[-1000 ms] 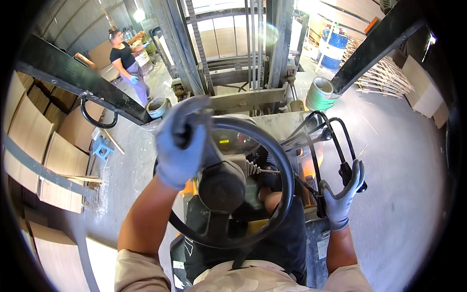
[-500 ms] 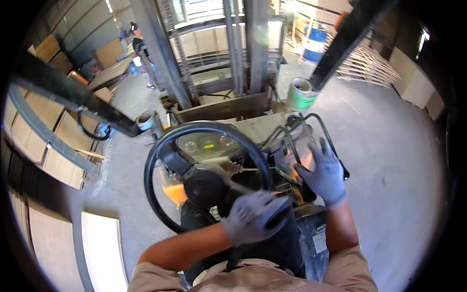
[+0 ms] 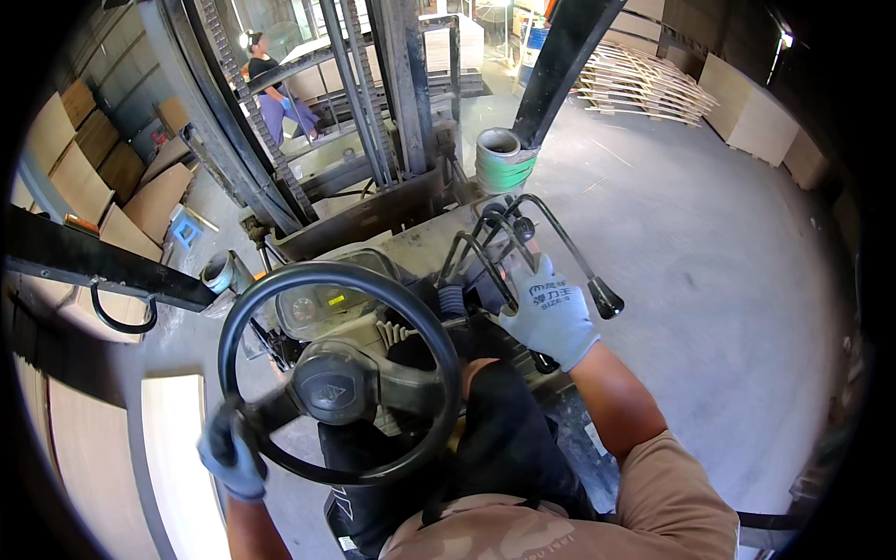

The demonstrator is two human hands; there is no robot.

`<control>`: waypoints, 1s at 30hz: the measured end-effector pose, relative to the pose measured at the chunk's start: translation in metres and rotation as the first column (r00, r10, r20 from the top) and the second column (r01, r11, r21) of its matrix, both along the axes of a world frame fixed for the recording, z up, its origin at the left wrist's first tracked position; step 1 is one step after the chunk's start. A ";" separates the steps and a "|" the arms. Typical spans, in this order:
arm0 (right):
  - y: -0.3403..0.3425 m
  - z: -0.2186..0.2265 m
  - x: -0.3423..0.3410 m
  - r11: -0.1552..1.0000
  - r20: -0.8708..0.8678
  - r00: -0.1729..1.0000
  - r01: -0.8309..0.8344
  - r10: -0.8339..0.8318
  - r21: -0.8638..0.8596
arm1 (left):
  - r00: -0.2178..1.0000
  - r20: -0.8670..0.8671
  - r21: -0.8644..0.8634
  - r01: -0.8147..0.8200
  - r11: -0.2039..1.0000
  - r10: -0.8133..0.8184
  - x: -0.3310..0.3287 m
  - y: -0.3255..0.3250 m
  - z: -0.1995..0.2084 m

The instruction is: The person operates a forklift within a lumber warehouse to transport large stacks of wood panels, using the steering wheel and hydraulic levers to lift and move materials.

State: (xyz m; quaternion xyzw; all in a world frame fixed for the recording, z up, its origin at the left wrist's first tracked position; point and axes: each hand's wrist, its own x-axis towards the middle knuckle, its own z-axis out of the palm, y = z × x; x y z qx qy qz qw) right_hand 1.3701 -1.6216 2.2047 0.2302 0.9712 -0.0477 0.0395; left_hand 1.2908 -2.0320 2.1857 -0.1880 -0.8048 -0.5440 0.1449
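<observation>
I sit at the controls of a forklift, with its black steering wheel [image 3: 338, 273] before me. My left hand [image 3: 235, 457], in a pale grey-blue glove, is closed at the wheel's lower left rim, around a dark knob there. My gloved right hand [image 3: 553, 313] lies over the control levers [image 3: 476, 254] right of the wheel, its fingers curled down onto a lever and partly hidden. One black lever knob [image 3: 607, 297] stands free to the right of that hand. Another black knob [image 3: 544, 361] shows below the palm.
The mast [image 3: 397, 93] rises ahead; a person [image 3: 271, 89] walks beyond it on the left. A cup-shaped holder with green tape [image 3: 504, 163] sits by the right post. Wooden slats [image 3: 644, 84] and stacked boards [image 3: 751, 107] stand far right. Pale panels [image 3: 173, 457] lie at left, near a blue stool [image 3: 185, 227].
My left hand has moved from over my lap to the wheel's left rim. My right hand has come down onto the levers. The view has shifted, and the person has walked behind the mast.
</observation>
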 end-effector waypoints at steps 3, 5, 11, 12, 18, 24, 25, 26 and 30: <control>0.016 -0.006 -0.009 0.998 -0.022 0.998 -0.054 0.055 0.037 | 0.995 -0.103 0.057 0.002 0.998 0.004 -0.060 0.026 0.010; 0.030 -0.013 -0.014 0.996 -0.059 0.994 -0.085 0.087 0.033 | 0.999 -0.012 0.183 0.051 0.982 -0.050 -0.092 0.054 0.018; 0.079 -0.001 -0.030 0.995 -0.012 0.995 -0.095 0.095 -0.026 | 0.976 0.057 0.096 0.204 0.974 -0.210 -0.113 0.206 0.068; 0.089 -0.002 -0.033 0.995 0.002 0.995 -0.098 0.098 -0.023 | 0.969 0.038 0.053 0.244 0.968 -0.246 -0.107 0.231 0.069; 0.148 -0.012 -0.048 0.986 -0.009 0.987 -0.162 0.162 0.026 | 0.881 -0.219 -0.215 0.376 0.901 -0.420 -0.097 0.316 0.071; 0.251 0.008 -0.080 0.978 0.092 0.979 -0.170 0.181 -0.120 | 0.997 0.073 -0.107 0.046 0.993 -0.038 -0.127 0.323 0.090; 0.264 0.009 -0.086 0.977 0.101 0.976 -0.184 0.195 -0.110 | 1.000 -0.011 -0.021 -0.025 0.999 0.025 -0.120 0.319 0.082; 0.286 0.001 -0.089 0.975 0.036 0.978 -0.200 0.204 -0.098 | 0.999 0.018 -0.014 -0.040 0.999 0.040 -0.115 0.321 0.082; 0.348 0.023 -0.119 0.955 0.084 0.956 -0.272 0.283 -0.118 | 0.992 -0.010 -0.073 -0.128 0.989 0.127 -0.072 0.348 0.101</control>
